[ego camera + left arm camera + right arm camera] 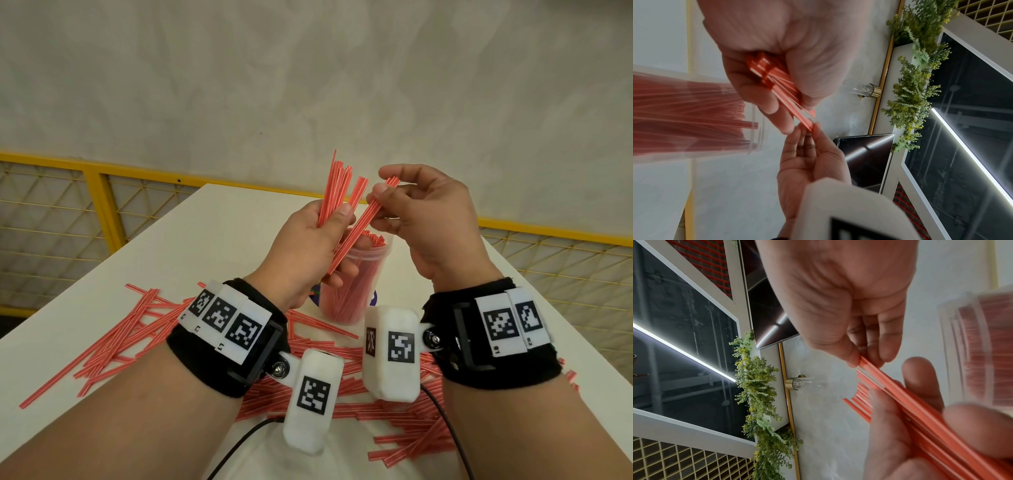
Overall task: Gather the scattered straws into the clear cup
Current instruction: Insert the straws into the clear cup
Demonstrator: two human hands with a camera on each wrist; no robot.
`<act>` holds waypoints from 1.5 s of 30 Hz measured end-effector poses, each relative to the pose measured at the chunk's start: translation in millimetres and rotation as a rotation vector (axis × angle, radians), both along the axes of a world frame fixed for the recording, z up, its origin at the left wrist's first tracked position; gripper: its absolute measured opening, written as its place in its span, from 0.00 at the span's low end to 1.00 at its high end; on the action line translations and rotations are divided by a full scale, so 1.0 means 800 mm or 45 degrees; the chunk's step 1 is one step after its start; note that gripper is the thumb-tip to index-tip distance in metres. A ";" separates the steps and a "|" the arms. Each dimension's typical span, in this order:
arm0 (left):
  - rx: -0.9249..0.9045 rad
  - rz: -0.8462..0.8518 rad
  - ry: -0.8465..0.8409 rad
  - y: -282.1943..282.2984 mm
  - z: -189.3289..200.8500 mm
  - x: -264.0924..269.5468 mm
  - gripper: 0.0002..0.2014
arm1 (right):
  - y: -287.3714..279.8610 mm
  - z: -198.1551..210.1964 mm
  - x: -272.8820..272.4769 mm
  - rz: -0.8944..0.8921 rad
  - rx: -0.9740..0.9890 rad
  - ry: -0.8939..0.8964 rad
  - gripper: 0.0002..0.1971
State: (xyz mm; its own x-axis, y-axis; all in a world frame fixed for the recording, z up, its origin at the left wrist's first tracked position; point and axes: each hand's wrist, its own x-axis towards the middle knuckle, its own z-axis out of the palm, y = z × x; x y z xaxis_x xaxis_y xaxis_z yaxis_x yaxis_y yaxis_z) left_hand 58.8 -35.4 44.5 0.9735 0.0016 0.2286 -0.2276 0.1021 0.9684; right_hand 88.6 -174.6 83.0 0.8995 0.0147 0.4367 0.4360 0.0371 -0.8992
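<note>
The straws [113, 346] look like thin, smooth plastic, red with pale stripes, catching a slight sheen. The clear cup [346, 291] is see-through plastic with a ridged rim, somewhat cloudy rather than glassy. The surface [212, 240] is matt white and smooth. The wrist bands [205, 356] are black cloth, soft and fuzzy, carrying matt white plastic housings [311, 394] with printed black-and-white markers, possibly paper labels. A small screw [280, 369] on the bracket gleams like metal. The railing [102, 205] behind looks like yellow-painted metal mesh.
</note>
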 end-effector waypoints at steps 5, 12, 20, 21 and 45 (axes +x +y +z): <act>0.007 0.105 0.056 0.003 -0.001 0.002 0.11 | -0.010 0.007 0.005 -0.207 0.276 -0.172 0.09; 0.050 0.193 0.085 0.004 -0.005 0.006 0.11 | -0.016 -0.002 0.015 -0.442 -0.023 -0.392 0.14; -0.012 0.215 0.099 0.005 -0.004 0.008 0.12 | -0.007 -0.022 0.019 -0.296 -0.843 -0.185 0.06; -0.013 0.215 0.099 0.005 -0.004 0.007 0.12 | -0.007 -0.024 0.018 -0.294 -0.983 -0.138 0.04; -0.035 -0.039 0.075 0.002 -0.005 0.002 0.13 | 0.005 -0.006 0.003 -0.155 -0.321 -0.071 0.11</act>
